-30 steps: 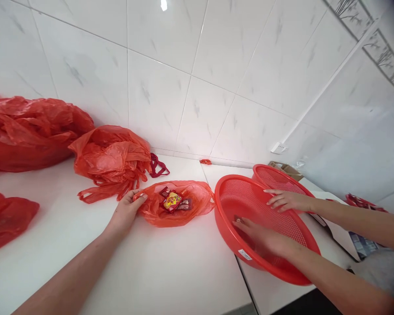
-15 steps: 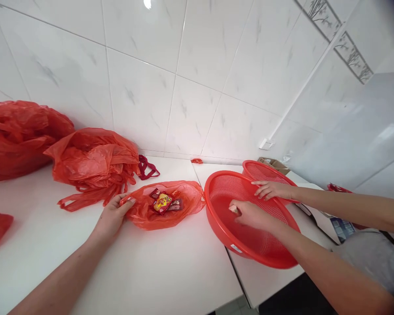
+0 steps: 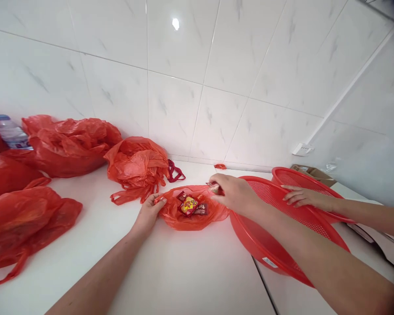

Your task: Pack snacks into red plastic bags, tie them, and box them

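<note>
A small open red plastic bag lies on the white counter with a few snack packets inside. My left hand pinches the bag's left rim, fingers closed on it. Over the bag's right edge, my right hand pinches a small dark packet. A large red mesh basket sits just right of the bag, under my right forearm. Another person's hand rests on the basket's far rim.
Several crumpled red plastic bags are piled at the left and back of the counter, with a water bottle among them. A second red basket and a cardboard box stand behind the first. The counter's seam runs below the basket.
My right hand left the basket with a small packet and moved left over the open bag. The view swung left, showing more bags. My left hand still holds the bag's rim.
</note>
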`<state>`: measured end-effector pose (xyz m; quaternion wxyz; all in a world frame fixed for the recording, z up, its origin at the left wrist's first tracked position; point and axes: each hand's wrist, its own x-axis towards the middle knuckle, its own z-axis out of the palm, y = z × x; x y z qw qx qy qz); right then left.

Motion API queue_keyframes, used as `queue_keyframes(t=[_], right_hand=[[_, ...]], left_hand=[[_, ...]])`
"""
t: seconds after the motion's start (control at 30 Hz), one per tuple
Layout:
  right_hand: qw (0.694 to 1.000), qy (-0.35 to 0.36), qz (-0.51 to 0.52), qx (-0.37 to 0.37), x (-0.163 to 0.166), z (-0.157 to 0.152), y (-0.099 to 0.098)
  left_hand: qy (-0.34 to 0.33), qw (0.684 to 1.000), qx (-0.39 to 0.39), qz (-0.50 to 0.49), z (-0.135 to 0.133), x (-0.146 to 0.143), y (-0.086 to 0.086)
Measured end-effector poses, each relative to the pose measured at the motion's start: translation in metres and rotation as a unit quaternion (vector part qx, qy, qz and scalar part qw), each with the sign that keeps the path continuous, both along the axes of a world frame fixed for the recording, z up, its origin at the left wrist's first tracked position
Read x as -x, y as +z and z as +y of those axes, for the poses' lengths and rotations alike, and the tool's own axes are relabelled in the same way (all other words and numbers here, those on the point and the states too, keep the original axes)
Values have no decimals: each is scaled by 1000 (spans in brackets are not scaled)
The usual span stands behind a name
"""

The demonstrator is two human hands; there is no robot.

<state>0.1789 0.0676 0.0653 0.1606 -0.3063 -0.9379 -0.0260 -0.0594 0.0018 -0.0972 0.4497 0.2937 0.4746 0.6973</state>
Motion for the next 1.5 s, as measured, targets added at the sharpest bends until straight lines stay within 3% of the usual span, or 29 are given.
queue_keyframes(t=[0.13, 0.23, 0.4, 0.6, 0.73, 0.9, 1.07, 1.2, 1.37, 1.5], right_hand=[[987, 60, -145, -15, 33, 16, -29], [972, 31, -233, -17, 36, 28, -42], [961, -57, -255, -87, 16, 38, -42], [953, -27, -264, -149, 2, 37, -53], [957, 7, -217, -192, 7, 40, -58], [982, -19, -96, -162, 10, 48, -41], [990, -78, 39, -110, -6, 35, -30], [986, -148, 81, -13, -26, 28, -43], [956, -225, 142, 120, -33, 27, -66], [936, -243, 218, 128, -22, 19, -80]], left_hand=[[-6, 1000, 3, -12, -1, -1, 3], [-10, 1000, 8, -16, -1, -1, 5], [-17, 1000, 1, -21, -2, -1, 5], [-18, 999, -3, -33, -3, 0, 4], [-17, 999, -7, -28, -3, 0, 3], [-18, 999, -5, -31, -4, 0, 4], [-12, 999, -4, -34, -4, -1, 6], [-14, 1000, -10, -20, -4, -1, 5], [-17, 1000, -6, -12, -5, -1, 4], [-19, 1000, -7, -21, -5, -2, 7]])
